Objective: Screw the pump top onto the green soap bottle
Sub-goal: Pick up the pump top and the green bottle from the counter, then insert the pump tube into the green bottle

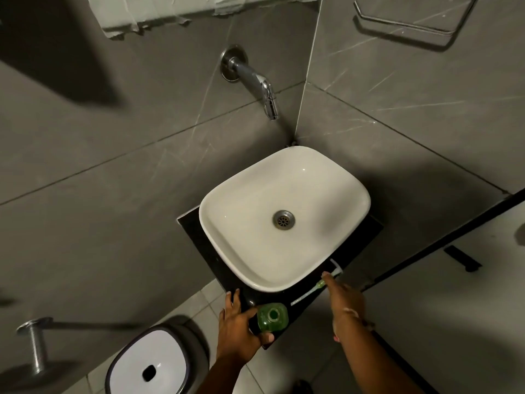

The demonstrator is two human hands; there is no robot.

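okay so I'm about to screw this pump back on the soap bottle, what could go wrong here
The green soap bottle stands open near the black counter's front edge, steadied only by your left hand; a nudge could tip it off. The pump top lies by the counter's edge too, so your reaching right hand could knock it off.

A white basin (284, 200) with rounded corners sits in the centre of the frame on a black tabletop (196, 237); a metal drain (283, 219) lies in its middle. Above it, a chrome tap (255, 81) juts from the grey tiled wall (113, 137). A metal towel rail (412, 24) hangs at the upper right. At the lower left stands a bin (150, 362) with a white lid, and left of it a metal roll holder (35, 345). Torn white paper (170, 9) runs along the top edge.
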